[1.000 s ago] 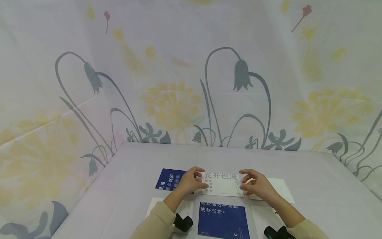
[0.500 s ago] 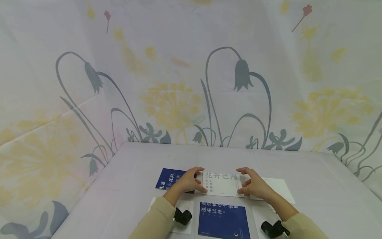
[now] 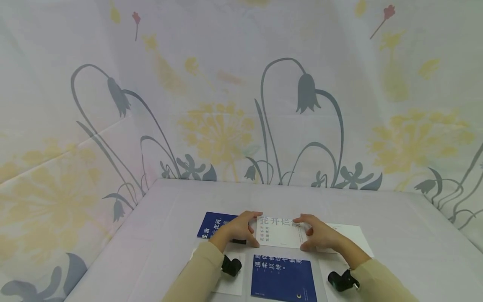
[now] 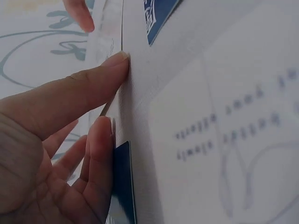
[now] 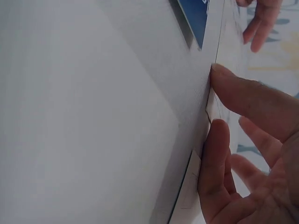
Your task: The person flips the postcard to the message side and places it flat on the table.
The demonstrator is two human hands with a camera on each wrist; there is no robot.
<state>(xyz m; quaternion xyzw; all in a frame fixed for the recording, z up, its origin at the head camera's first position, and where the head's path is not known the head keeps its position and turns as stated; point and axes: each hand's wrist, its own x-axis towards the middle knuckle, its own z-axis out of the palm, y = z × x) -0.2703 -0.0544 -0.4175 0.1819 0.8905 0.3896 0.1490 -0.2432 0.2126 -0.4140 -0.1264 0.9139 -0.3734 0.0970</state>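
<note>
— How will your card handle?
— Likely light, springy, a little slick, easily creased; take it by the short ends.
— And your hands?
— Your left hand and right hand curve in loose, half-open arcs around those ends, thumbs touching by the near corners; you grip nothing firmly.
— Where is it?
— Over the table, well in from the far edge; whether slightly raised, you can't tell. A blue card lies toward the left edge, a white card toward the right. Past the far edge rises a flowered backdrop.
</note>
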